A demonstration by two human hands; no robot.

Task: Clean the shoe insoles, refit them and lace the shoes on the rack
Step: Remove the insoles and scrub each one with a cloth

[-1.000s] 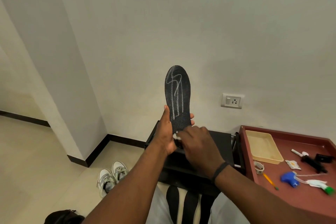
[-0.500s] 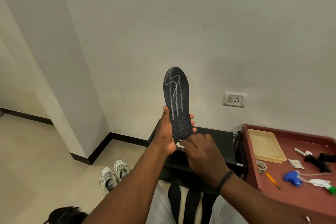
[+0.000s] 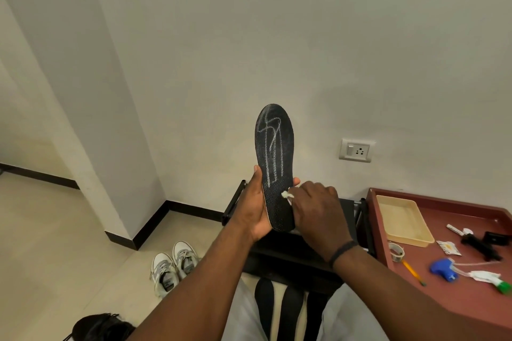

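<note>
Since a second ago: right hand (image 3: 315, 210) shifted from the heel end of the insole toward its right edge, the white wad now showing at the fingertips; insole tilted slightly, otherwise in the same raised position.

Item, far left: black bag (image 3: 102, 327) on the floor, lower corner, partly out of view.

Item: pair of white shoes (image 3: 173, 266) on the floor beside the wall corner, laces in, well apart from the rack.

Item: left hand (image 3: 256, 207), thumb on one edge and fingers wrapped round the back, gripping the black insole (image 3: 274, 163) upright in front of the wall. Pale chalky lines run down its upper half; the lower half looks darker.

Item: right hand, fingers curled, pinching a small white wipe (image 3: 286, 195) against the insole's right edge, near mid-length.

Item: black rack (image 3: 235, 202) directly behind and below the hands. Three more dark insoles (image 3: 288, 307) lie below, between the person's knees.

Item, right: red table (image 3: 457, 299) carrying a cream tray (image 3: 401, 219), tape roll (image 3: 396, 250), pencil (image 3: 412, 273), blue spray head (image 3: 443, 270) and small black pieces.

Step in hand, by judgement: cleaning, first insole, early in the task. Next move likely calls for working the wipe upward over the marked area while the left hand holds firm.
</note>
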